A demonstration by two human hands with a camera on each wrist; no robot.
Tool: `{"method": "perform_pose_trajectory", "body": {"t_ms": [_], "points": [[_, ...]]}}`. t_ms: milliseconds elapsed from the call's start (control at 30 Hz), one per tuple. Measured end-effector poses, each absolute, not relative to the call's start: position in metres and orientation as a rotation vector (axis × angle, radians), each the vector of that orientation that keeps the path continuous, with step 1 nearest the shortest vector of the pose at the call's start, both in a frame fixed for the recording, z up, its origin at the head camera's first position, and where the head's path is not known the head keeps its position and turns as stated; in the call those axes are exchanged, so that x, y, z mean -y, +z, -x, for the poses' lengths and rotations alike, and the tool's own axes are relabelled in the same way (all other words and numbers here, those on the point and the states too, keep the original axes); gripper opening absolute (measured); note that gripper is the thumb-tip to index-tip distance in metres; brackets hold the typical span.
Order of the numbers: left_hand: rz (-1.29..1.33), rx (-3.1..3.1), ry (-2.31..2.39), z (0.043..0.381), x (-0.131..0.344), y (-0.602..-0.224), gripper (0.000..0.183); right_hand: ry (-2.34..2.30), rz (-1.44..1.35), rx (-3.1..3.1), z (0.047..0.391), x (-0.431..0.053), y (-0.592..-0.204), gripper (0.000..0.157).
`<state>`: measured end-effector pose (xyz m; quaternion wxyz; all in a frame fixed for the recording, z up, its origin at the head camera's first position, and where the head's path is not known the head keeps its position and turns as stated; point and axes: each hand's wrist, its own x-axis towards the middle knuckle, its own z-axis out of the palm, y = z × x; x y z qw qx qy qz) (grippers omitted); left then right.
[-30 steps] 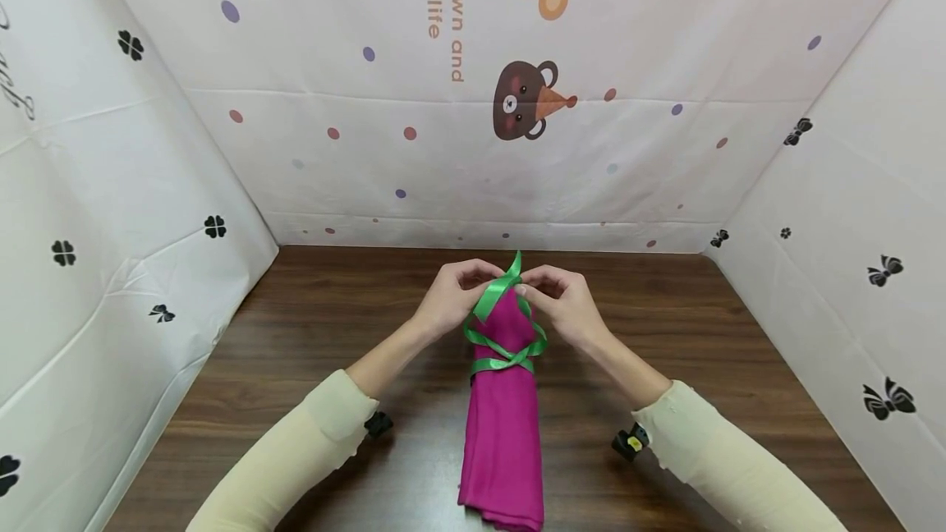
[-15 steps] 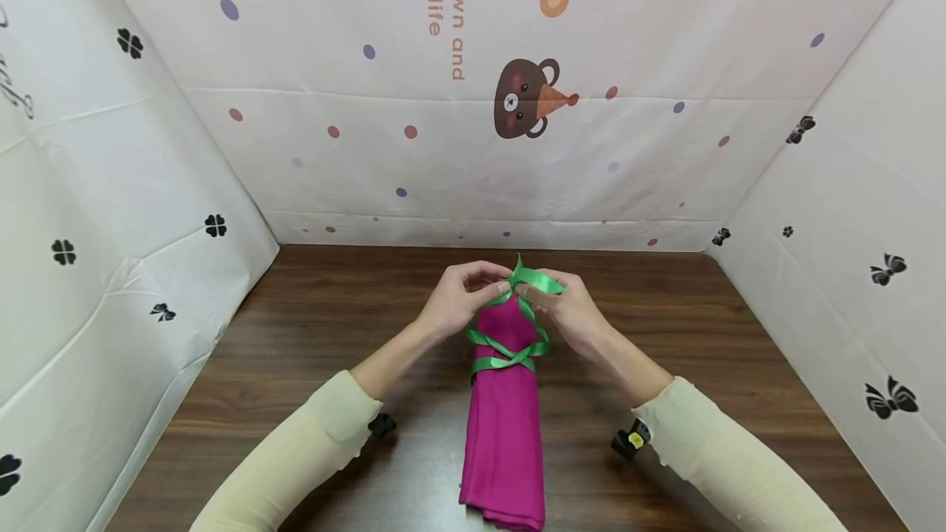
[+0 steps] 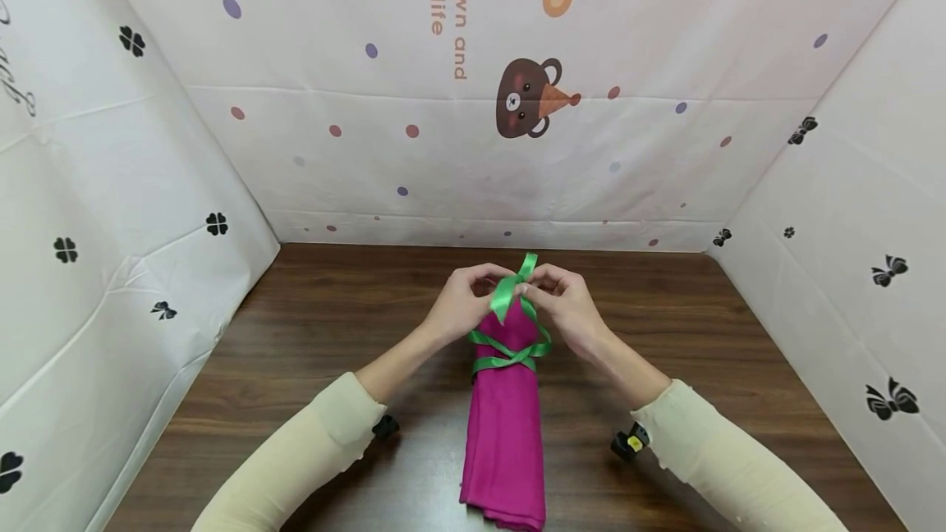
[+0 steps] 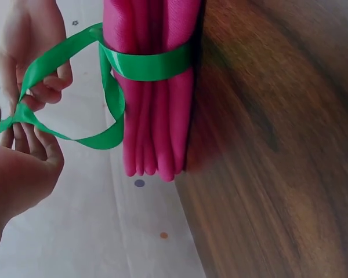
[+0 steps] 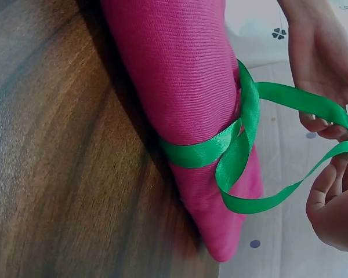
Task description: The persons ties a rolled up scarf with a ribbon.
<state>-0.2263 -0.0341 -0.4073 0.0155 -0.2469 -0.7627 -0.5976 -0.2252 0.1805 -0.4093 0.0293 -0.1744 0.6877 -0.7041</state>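
Observation:
A magenta folded cloth (image 3: 505, 442), long and narrow, lies on the table with its tapered tip pointing away from me. Around its middle runs a shiny green ribbon (image 4: 152, 67), crossed on top. From that crossing two lengths rise as a loose loop (image 5: 267, 204) and meet between my hands, above the far end of the cloth. My left hand (image 3: 460, 304) pinches the ribbon between thumb and fingers. Close beside it, my right hand (image 3: 567, 304) pinches the ribbon too. One loose end stands up past the fingertips; another strip hangs down over the left fingertips.
The dark wooden table (image 3: 355, 294) is bounded by a printed white back sheet (image 3: 332, 179) and white side sheets (image 3: 835, 294). A small black device (image 3: 630, 442) sits under the right wrist, a similar one (image 3: 384, 427) under the left.
The upper ribbon strip swung right across the right hand, then came back over the left fingertips. Both hands stay close together at the ribbon; the cloth keeps its place.

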Motion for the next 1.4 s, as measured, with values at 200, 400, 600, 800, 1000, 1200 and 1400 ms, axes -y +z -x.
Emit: {"method": "perform_pose_trajectory", "body": {"t_ms": [200,400,600,800,1000,1200,1400], "points": [[0.685,2.365,-1.878,0.226,0.031,-0.404,0.022,-2.161,0.61,-2.194,0.221,-0.18,-0.407,0.016],[0.659,2.327,-2.076,0.225,0.032,-0.403,0.025,-2.179,0.659,-2.25,0.217,-0.179,-0.404,0.018],[0.696,2.248,-2.175,0.226,0.033,-0.405,0.023,-2.206,0.672,-2.258,0.218,-0.177,-0.405,0.017],[0.699,2.205,-2.228,0.226,0.036,-0.406,0.022,-2.228,0.696,-2.265,0.217,-0.175,-0.406,0.015],[0.711,2.174,-2.255,0.229,0.035,-0.406,0.02,-2.276,0.742,-2.23,0.217,-0.173,-0.404,0.019],[0.693,2.125,-2.369,0.23,0.035,-0.403,0.02,-2.333,0.794,-2.164,0.217,-0.171,-0.403,0.019],[0.704,2.122,-2.427,0.233,0.037,-0.401,0.018,-2.279,0.831,-2.239,0.216,-0.171,-0.398,0.016]]}}
